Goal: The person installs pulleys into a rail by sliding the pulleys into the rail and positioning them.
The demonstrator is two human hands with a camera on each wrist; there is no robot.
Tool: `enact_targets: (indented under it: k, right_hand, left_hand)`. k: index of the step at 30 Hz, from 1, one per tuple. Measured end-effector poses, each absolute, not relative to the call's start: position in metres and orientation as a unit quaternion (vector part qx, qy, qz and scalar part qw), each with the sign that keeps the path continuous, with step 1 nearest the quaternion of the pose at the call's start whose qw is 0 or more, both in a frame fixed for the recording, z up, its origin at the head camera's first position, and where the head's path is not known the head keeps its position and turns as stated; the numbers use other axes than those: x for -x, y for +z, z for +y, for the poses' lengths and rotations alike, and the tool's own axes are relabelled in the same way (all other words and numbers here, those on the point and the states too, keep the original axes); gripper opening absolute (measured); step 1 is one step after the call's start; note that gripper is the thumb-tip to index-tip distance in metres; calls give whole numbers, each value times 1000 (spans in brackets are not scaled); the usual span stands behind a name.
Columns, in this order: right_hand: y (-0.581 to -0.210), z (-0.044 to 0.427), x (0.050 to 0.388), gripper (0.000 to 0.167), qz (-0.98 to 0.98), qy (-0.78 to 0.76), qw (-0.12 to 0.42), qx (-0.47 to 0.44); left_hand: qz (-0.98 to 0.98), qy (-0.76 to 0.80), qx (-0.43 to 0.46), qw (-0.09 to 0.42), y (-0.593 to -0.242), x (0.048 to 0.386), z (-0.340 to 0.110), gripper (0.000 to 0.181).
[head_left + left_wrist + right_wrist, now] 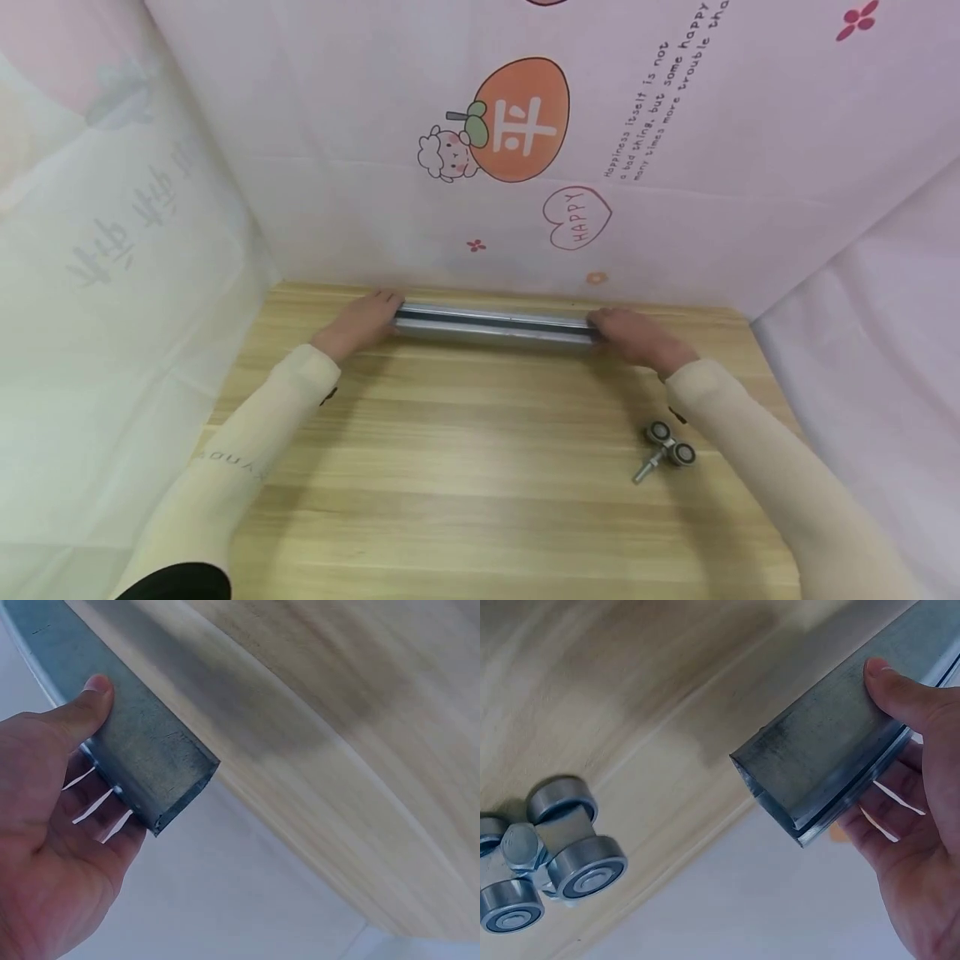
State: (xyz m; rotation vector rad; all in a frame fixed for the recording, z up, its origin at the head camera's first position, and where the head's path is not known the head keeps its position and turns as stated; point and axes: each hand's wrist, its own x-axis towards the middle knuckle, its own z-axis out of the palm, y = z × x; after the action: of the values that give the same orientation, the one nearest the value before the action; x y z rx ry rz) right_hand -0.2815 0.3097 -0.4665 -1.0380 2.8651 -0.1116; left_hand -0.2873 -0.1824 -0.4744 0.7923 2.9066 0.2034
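A grey metal channel rail (pixel 495 326) lies lengthwise across the far part of the table, its slot facing up. My left hand (pixel 365 320) grips its left end; in the left wrist view the thumb presses the near side while the fingers reach round the far side of the rail (pixel 154 746). At the right end my right hand (pixel 633 335) holds it the same way, thumb on the near wall of the rail (pixel 810 742). Nearer to me on the right lies a roller trolley (pixel 666 450) with metal wheels and a threaded bolt, touched by neither hand.
The wooden table (pixel 450 467) carries these things. A white printed cloth (pixel 360 208) rises behind its far edge, and more cloth hangs at the left and right sides. A black rounded object (pixel 180 582) shows at the bottom left.
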Motion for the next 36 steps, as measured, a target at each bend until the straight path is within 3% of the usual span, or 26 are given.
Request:
enact_targets:
  k: [14, 22, 36]
  right_hand:
    - [-468, 273, 217, 41, 918, -22, -10, 395]
    - [-474, 252, 182, 32, 915, -32, 6, 402]
    - [-485, 243, 148, 36, 915, -34, 11, 402]
  left_hand:
    - [957, 53, -284, 24, -474, 222, -228, 58]
    - [957, 49, -283, 29, -487, 183, -247, 57]
    - [952, 65, -299, 0, -486, 132, -262, 59]
